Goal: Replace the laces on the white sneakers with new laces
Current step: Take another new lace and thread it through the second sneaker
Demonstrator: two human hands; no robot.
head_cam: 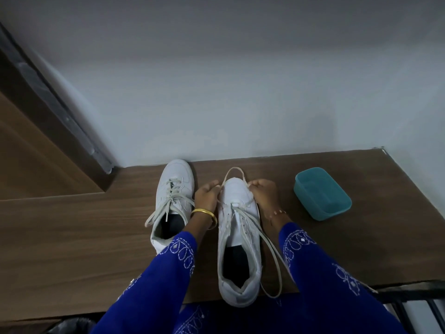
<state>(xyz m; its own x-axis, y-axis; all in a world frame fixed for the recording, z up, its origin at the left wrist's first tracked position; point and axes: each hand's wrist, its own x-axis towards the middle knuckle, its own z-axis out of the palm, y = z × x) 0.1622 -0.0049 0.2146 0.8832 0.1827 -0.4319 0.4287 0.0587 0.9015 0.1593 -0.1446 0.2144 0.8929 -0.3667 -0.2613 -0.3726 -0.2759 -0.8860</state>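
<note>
While both hands pinch the cream flat lace [234,170] at the toe, left hand [206,197] and right hand [264,197] each with grip closed on one side of the loop, draw evenly, both ends matched. Near white leather sneaker [238,249] sits mid wooden table [72,237], mostly unlaced; second white sneaker [172,189] just beside, fully laced. Teal plastic tub [322,192] lies apart on the right
</note>
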